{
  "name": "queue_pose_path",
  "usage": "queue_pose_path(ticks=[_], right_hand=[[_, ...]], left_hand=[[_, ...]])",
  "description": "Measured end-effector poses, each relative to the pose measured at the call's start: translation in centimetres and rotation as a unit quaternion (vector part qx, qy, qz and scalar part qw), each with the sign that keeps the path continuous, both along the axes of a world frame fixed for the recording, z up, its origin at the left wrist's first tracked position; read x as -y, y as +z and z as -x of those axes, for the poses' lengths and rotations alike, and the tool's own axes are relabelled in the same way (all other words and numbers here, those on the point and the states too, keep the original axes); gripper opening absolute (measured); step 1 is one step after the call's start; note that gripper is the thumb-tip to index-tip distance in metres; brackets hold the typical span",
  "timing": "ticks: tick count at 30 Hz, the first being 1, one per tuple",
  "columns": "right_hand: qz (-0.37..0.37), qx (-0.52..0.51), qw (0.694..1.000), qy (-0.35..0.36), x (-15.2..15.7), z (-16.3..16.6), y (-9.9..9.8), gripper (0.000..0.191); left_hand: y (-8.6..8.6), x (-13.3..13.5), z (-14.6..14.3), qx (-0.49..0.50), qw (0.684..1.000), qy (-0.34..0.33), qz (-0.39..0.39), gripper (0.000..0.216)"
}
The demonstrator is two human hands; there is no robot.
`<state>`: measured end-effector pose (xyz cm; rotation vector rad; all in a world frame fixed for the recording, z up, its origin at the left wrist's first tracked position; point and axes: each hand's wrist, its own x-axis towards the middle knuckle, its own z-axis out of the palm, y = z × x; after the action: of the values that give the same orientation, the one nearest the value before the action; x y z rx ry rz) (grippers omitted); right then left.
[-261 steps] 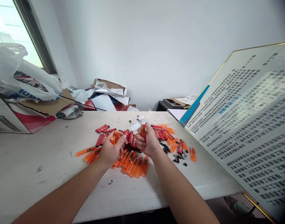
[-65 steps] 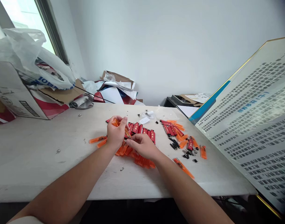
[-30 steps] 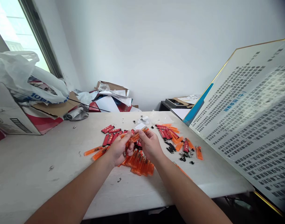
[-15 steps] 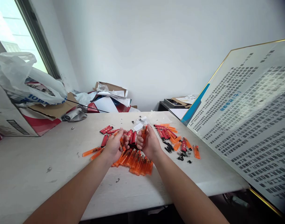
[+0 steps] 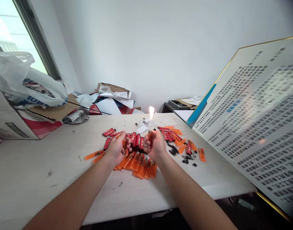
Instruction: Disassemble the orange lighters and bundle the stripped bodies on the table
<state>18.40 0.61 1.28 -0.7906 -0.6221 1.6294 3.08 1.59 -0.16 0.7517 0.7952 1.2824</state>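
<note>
My right hand (image 5: 158, 146) is closed around an orange lighter (image 5: 150, 134), held upright, its metal top showing above the fingers. A bright flame (image 5: 151, 112) stands above it. My left hand (image 5: 117, 149) is curled round an orange lighter (image 5: 123, 147), partly hidden by the fingers. Between and beyond the hands lie several red lighters (image 5: 136, 140) side by side. Just below them spreads a row of orange lighters (image 5: 143, 167). More orange lighters (image 5: 92, 155) rest left of my left wrist.
Right of my hands are mixed red and orange lighters (image 5: 182, 147), black parts (image 5: 173, 150) and small metal pieces (image 5: 189, 157). A large printed board (image 5: 251, 121) leans along the table's right side. A carton with a plastic bag (image 5: 45, 91) stands at left. Papers (image 5: 110, 103) are piled behind.
A tall flame has appeared above the lighter in my right hand, with a reflection on the board. My right thumb has come down at the lighter's top. My left hand is nearly unmoved.
</note>
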Motion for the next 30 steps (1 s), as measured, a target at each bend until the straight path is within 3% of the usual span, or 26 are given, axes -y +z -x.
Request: queue_pose_path(ticks=[6, 10, 12, 16, 19, 21, 26, 28, 30], right_hand=[[-0.015, 0.007, 0.999, 0.046, -0.2, 0.1, -0.5, 0.047], [-0.051, 0.171, 0.983, 0.042, -0.3, 0.4, -1.2, 0.021], [-0.129, 0.296, 0.946, 0.036, -0.2, 0.5, -1.6, 0.016], [-0.287, 0.489, 0.824, -0.011, 0.3, 0.5, -2.3, 0.014], [-0.338, 0.567, 0.751, -0.011, 1.0, 0.5, -2.3, 0.012], [-0.341, 0.596, 0.727, 0.017, 1.4, 0.6, -2.1, 0.012], [-0.337, 0.608, 0.717, 0.052, 1.9, 0.9, -1.8, 0.012], [-0.334, 0.592, 0.732, 0.048, 1.9, 1.0, -1.7, 0.011], [-0.325, 0.548, 0.770, 0.037, 1.8, 0.9, -1.6, 0.011]], left_hand=[[0.1, -0.1, 0.0, -0.001, 1.000, 0.007, -0.003, 0.030], [0.2, -0.4, 0.2, -0.013, 0.999, 0.047, -0.013, 0.030], [0.3, -0.7, 0.4, -0.022, 0.996, 0.088, -0.025, 0.028], [0.6, -1.2, 0.9, -0.024, 0.986, 0.156, -0.046, 0.023], [0.7, -1.5, 1.3, -0.021, 0.983, 0.175, -0.050, 0.021], [0.7, -1.6, 1.4, -0.021, 0.982, 0.178, -0.053, 0.020], [0.5, -1.6, 1.4, -0.021, 0.983, 0.176, -0.056, 0.021], [0.5, -1.5, 1.4, -0.019, 0.982, 0.179, -0.057, 0.021], [0.7, -1.4, 1.4, -0.016, 0.981, 0.185, -0.060, 0.022]])
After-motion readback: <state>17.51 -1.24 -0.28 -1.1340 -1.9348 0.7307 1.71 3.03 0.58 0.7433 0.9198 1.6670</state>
